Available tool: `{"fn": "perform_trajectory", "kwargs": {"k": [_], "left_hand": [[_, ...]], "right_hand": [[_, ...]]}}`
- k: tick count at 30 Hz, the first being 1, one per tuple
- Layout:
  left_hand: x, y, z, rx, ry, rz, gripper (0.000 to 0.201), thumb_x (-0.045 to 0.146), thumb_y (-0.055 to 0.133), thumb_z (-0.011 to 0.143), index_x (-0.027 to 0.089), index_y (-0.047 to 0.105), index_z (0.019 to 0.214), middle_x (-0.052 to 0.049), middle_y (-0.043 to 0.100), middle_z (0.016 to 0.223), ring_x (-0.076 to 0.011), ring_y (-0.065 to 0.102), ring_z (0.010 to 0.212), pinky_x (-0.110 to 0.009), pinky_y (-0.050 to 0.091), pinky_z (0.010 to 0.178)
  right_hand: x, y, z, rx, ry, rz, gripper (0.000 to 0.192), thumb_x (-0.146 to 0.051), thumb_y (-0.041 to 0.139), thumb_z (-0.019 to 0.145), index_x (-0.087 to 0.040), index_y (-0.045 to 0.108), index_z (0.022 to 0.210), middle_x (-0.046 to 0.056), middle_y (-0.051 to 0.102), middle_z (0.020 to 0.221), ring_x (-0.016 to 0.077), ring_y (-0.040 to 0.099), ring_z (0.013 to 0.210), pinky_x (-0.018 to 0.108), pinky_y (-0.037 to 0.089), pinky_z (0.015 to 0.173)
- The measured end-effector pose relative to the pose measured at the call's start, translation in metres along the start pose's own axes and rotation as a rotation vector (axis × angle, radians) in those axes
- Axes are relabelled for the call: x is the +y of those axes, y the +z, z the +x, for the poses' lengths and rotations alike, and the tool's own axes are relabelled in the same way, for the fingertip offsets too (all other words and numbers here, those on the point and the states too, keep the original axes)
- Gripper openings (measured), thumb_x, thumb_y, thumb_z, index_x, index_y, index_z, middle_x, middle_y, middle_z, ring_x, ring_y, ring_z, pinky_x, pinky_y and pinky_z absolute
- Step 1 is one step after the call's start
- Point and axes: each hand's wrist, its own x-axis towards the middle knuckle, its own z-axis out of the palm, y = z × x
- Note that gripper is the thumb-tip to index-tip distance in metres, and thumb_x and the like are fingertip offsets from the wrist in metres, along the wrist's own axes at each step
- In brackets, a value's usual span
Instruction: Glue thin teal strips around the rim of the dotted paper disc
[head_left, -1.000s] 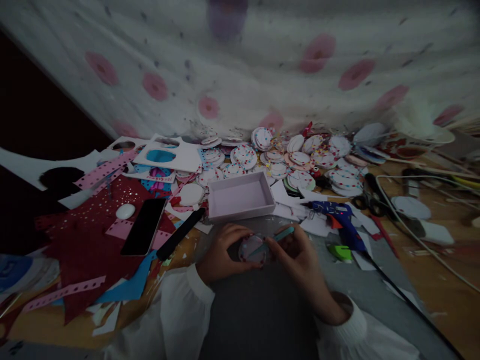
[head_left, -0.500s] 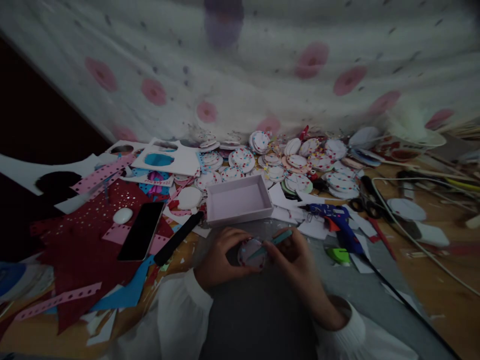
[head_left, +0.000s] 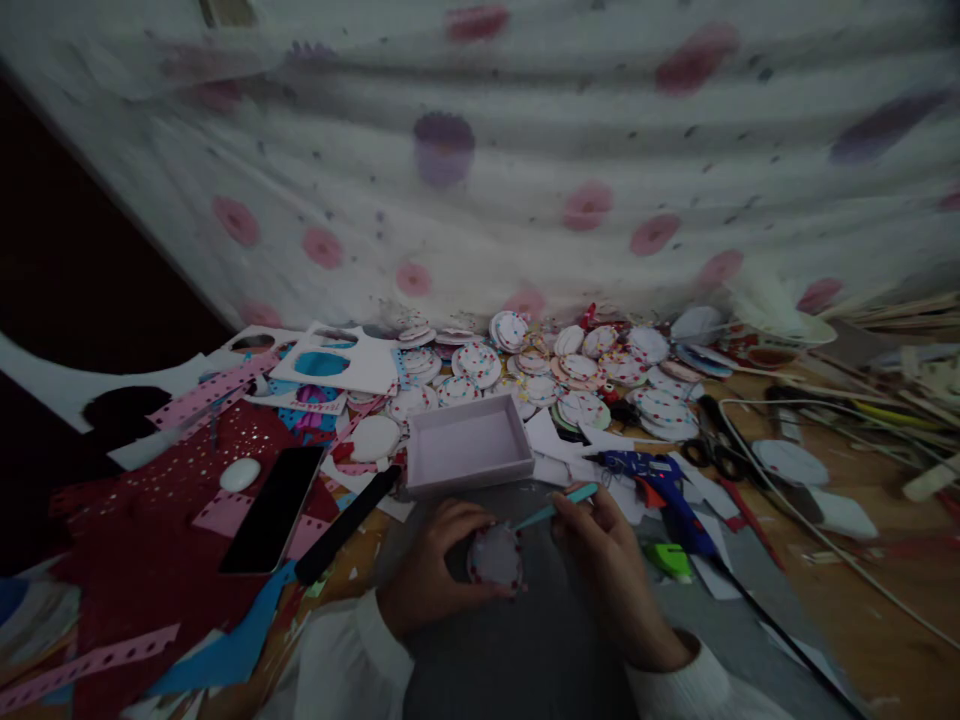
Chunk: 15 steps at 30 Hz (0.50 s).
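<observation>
Between the thumb and fingers of my left hand is a small round white disc with red dots or beads along its rim. My right hand grips slim teal tweezers, whose pointed end reaches left toward the disc's upper edge. Whether the tip touches the disc or holds anything is too dim to tell. Just behind my hands stands an open, shallow white box. Both hands are over a grey mat.
Several beaded white discs are heaped along the curtain. A blue glue gun, its black cord, a green piece and scissors lie right. A phone, black stick and red sheet lie left.
The tweezers have moved off the disc's face, up and right with my right hand, to its upper edge. The camera has tilted up, so the whole scene sits lower.
</observation>
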Motion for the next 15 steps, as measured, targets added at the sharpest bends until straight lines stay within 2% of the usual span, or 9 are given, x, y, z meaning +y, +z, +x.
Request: {"fn": "perform_trajectory", "kwargs": {"k": [4,9,10,12,15], "left_hand": [[0.0,0.0,0.0,-0.015,0.008,0.028,0.064,0.054,0.079,0.067,0.021,0.063,0.119,-0.012,0.064,0.119,-0.0281,0.058,0.113,-0.044,0.048,0.097],[0.009,-0.008,-0.012,-0.06,0.003,0.214,0.095,0.062,0.079,0.061,0.023,0.045,0.141,-0.016,0.053,0.137,-0.0338,0.049,0.127,-0.053,0.041,0.106],[0.016,-0.012,-0.015,-0.058,0.029,0.266,0.097,0.062,0.079,0.061,0.023,0.042,0.143,-0.016,0.052,0.139,-0.0338,0.049,0.128,-0.052,0.041,0.106],[0.04,-0.025,-0.015,-0.043,0.131,0.386,0.089,0.059,0.075,0.068,0.021,0.042,0.142,-0.017,0.053,0.138,-0.0325,0.051,0.126,-0.05,0.044,0.105],[0.101,-0.047,-0.005,-0.067,0.385,0.587,0.052,0.039,0.064,0.085,0.02,0.052,0.133,-0.015,0.058,0.135,-0.0315,0.055,0.122,-0.05,0.046,0.102]], "right_hand": [[0.005,-0.004,0.006,-0.035,0.078,0.147,0.026,-0.03,0.08,0.069,-0.02,0.057,0.076,-0.006,0.053,0.06,0.0079,0.05,0.052,0.018,0.041,0.048],[0.005,-0.007,0.013,-0.027,0.112,0.255,0.03,-0.028,0.083,0.062,-0.021,0.054,0.067,-0.007,0.055,0.057,0.0085,0.053,0.05,0.019,0.046,0.046],[0.005,-0.007,0.014,-0.039,0.105,0.265,0.03,-0.028,0.082,0.061,-0.021,0.053,0.066,-0.007,0.054,0.055,0.0087,0.053,0.048,0.019,0.047,0.045],[0.004,-0.007,0.016,-0.077,0.082,0.263,0.029,-0.027,0.081,0.061,-0.021,0.053,0.064,-0.007,0.054,0.051,0.0094,0.052,0.044,0.02,0.046,0.042],[0.001,-0.005,0.016,-0.147,0.011,0.246,0.025,-0.028,0.076,0.065,-0.021,0.053,0.06,-0.007,0.05,0.045,0.0099,0.049,0.038,0.021,0.045,0.038]]}}
